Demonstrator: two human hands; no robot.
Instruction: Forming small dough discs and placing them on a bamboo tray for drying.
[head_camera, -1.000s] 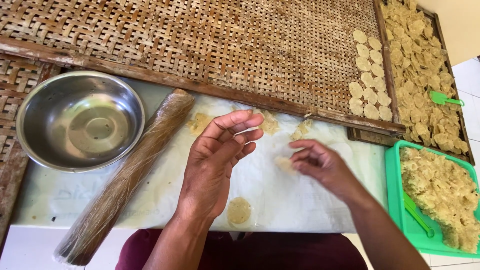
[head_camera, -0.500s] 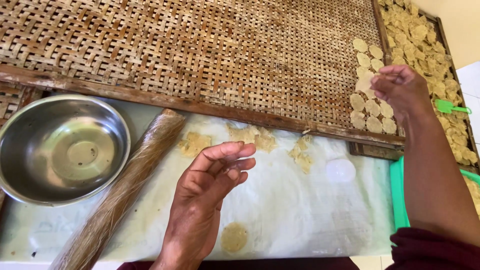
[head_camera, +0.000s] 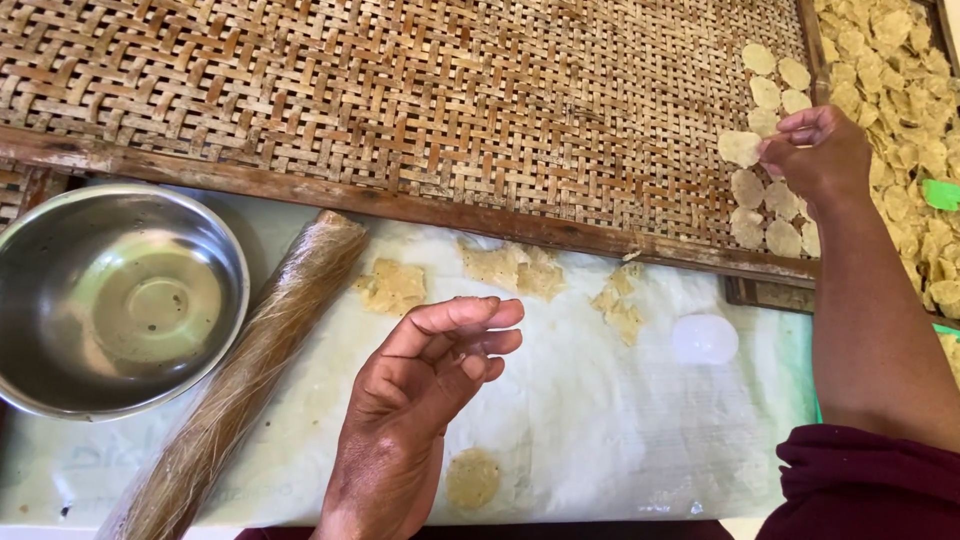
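Note:
My right hand (head_camera: 822, 152) reaches over the woven bamboo tray (head_camera: 450, 90) at the upper right and pinches a thin round dough disc (head_camera: 739, 147) by its edge, beside several discs (head_camera: 770, 210) laid in rows on the weave. My left hand (head_camera: 425, 385) hovers over the white plastic sheet (head_camera: 590, 420), fingers loosely curled and apart, holding nothing. A small flattened dough round (head_camera: 473, 478) lies on the sheet just right of that wrist. Torn dough scraps (head_camera: 392, 286) and more scraps (head_camera: 513, 267) lie near the tray's wooden frame.
A steel bowl (head_camera: 120, 300) sits at the left. A plastic-wrapped rolling pin (head_camera: 250, 380) lies diagonally beside it. A translucent round lid or cutter (head_camera: 705, 339) rests on the sheet. A second tray (head_camera: 900, 60) piled with dried discs stands at the far right.
My right hand lifted a disc from the sheet and carried it up to the rows on the woven tray. The left hand stayed hovering, fingers curling slightly.

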